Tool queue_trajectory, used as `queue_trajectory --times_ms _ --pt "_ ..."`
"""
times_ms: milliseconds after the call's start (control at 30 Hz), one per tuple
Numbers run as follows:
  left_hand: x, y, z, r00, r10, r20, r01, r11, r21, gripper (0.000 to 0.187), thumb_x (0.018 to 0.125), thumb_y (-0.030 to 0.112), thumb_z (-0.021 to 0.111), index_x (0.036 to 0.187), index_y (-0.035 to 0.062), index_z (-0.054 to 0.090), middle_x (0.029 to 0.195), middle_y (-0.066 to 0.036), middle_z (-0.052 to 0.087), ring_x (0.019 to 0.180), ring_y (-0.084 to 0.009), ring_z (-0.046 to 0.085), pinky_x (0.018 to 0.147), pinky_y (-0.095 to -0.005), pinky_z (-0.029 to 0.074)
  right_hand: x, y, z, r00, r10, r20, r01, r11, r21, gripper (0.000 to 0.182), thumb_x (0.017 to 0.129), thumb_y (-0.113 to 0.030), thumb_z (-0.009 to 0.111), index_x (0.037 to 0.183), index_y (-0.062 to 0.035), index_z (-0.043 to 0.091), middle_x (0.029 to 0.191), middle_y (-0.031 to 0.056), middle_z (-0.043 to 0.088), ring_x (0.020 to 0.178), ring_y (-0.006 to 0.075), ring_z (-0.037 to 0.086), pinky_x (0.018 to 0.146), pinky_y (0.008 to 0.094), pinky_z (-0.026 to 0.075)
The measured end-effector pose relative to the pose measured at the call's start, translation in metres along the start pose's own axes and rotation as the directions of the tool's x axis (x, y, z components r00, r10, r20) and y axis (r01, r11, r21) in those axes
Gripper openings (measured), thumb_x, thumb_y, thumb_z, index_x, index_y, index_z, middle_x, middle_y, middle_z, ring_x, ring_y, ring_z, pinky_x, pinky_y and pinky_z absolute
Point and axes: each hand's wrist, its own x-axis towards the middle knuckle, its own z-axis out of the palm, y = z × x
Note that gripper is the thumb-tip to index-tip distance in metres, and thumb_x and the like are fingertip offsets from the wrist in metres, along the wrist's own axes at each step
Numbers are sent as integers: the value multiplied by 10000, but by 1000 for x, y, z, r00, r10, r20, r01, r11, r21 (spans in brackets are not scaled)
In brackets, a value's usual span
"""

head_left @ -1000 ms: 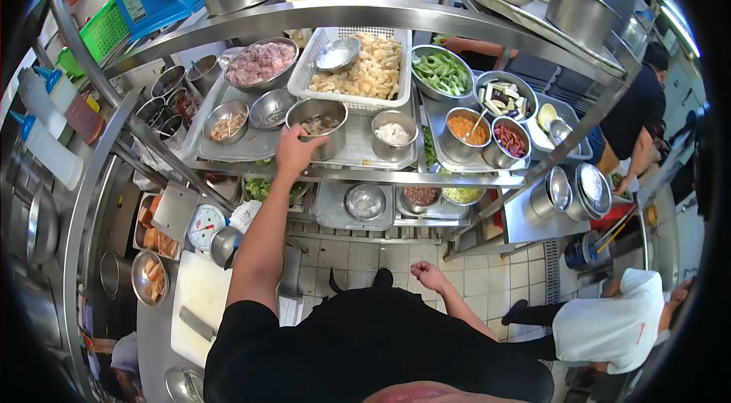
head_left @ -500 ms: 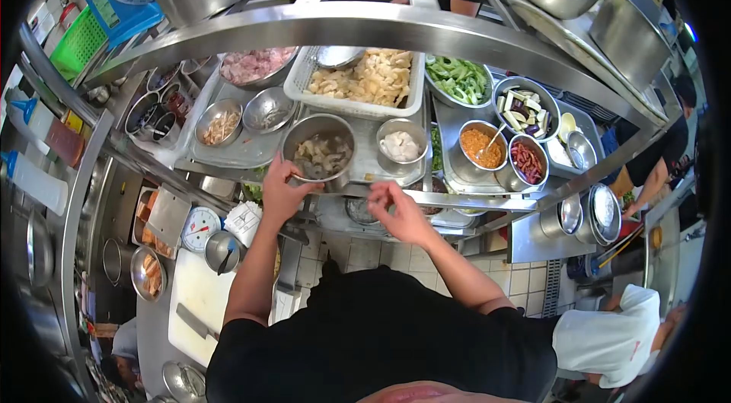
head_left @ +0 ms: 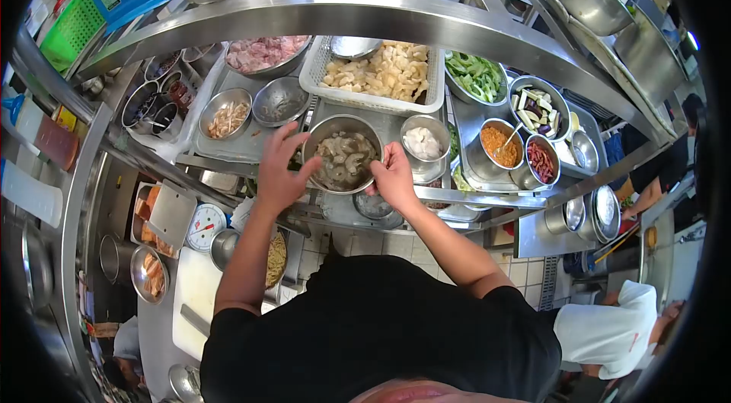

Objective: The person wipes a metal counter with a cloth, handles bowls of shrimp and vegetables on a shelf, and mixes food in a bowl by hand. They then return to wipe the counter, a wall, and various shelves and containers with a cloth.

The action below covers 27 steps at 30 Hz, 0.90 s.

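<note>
A steel bowl (head_left: 343,121) of pale grey raw shrimp (head_left: 343,161) sits tilted toward me at the front edge of the steel prep shelf (head_left: 487,197). My left hand (head_left: 280,168) is at the bowl's left side, fingers spread, thumb against the rim. My right hand (head_left: 394,175) pinches the rim on the right side. Both arms reach forward from my black shirt.
Around the bowl stand a white basket of pale pieces (head_left: 381,72), pink meat (head_left: 263,53), green vegetables (head_left: 476,76), a small bowl of white pieces (head_left: 423,143), orange (head_left: 499,146) and red (head_left: 541,162) condiments. A curved steel bar (head_left: 365,19) crosses overhead. A person in white (head_left: 609,331) crouches right.
The shrimp bowl has been pulled forward to the shelf edge and tilted. My right hand rose from my side to its right rim. My left hand's fingers spread open.
</note>
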Motion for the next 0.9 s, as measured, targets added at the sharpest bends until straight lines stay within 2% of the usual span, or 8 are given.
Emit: queue_trajectory --times_ms 33,100,167,267,500,667,767,900 --pt "11 -3 -3 1000 23 -17 -22 1000 21 433 723 247 838 1089 87 673 1336 -146 564 1226 -369 544 1013 -446 447 1 0 3 1000 9 -9 -9 1000 -7 225 877 18 541 907 -69 336 693 59 488 423 160 565 346 283 457" --pt "39 0 3 939 128 319 -105 991 -86 428 735 220 794 1106 65 645 1227 -139 602 1091 -361 603 936 -444 484 4 -1 7 999 25 -26 -26 999 -19 227 874 17 544 909 -70 337 681 52 477 407 157 547 337 287 443" --pt "63 5 16 708 154 689 -172 984 -43 481 748 221 769 1180 74 616 1222 -136 612 1106 -359 605 927 -447 500 11 -3 11 1000 20 -17 -20 1000 -24 221 873 13 546 910 -68 343 667 48 469 399 155 538 332 291 431" --pt "65 -7 56 640 -22 768 -355 878 321 595 761 190 734 1309 98 519 1209 -154 628 1097 -371 629 888 -461 535 21 -8 16 998 10 -54 -16 995 -101 211 873 3 551 906 -65 354 649 43 462 386 156 524 327 298 418" --pt "94 -22 85 486 -64 872 -445 840 309 563 811 146 663 1350 116 500 1063 -192 703 927 -381 704 782 -473 572 48 -4 15 997 22 -73 -32 989 -142 234 900 -62 599 856 -55 370 621 57 487 380 175 530 345 322 440" --pt "104 -33 93 555 -67 829 -345 888 303 394 748 106 707 1136 158 659 999 -162 717 947 -358 693 800 -472 553 49 3 15 997 -9 -78 -2 990 -141 211 872 -41 577 845 -57 368 611 59 483 381 182 533 344 325 443" --pt "122 -52 81 648 104 755 -288 950 116 446 700 118 758 1134 152 660 961 -169 714 945 -369 677 819 -457 544 54 1 15 996 -16 -85 1 985 -174 188 853 -33 562 851 -57 376 605 65 498 397 179 549 348 323 445" --pt "131 0 45 403 -67 913 -287 938 196 511 670 196 793 1156 138 644 1226 -184 607 1088 -379 614 904 -429 507 49 1 18 993 -28 -115 2 975 -222 186 858 -56 587 856 -48 402 609 69 519 419 181 565 364 327 459"
